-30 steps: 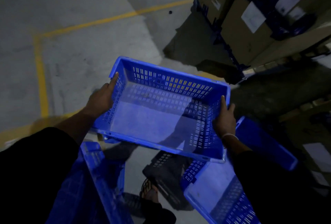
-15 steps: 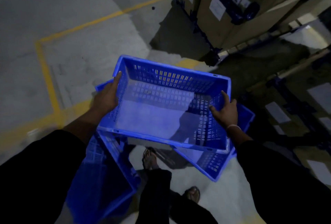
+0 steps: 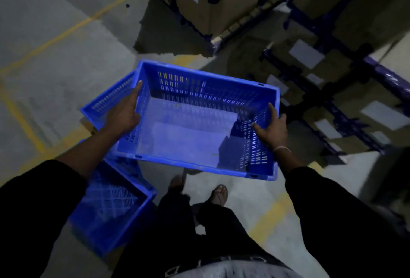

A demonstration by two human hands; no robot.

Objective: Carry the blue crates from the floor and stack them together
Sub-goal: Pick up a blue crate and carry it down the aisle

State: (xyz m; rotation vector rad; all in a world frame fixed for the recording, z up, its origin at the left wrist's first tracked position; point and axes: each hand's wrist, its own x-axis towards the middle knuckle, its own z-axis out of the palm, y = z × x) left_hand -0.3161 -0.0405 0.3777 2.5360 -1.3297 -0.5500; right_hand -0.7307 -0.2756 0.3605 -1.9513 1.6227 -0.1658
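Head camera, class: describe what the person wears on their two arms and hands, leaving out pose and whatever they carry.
Both arms wear dark, seemingly black sleeves that end partway along the forearm, leaving wrists and hands bare. The left hand shows no glove, ring or band. The right hand is also ungloved, with a thin pale band around the wrist. The dim light hides any finer fabric detail.

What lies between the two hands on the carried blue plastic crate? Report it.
Head view: between the left hand and right hand lies only the empty slotted blue plastic crate and its bare interior floor.
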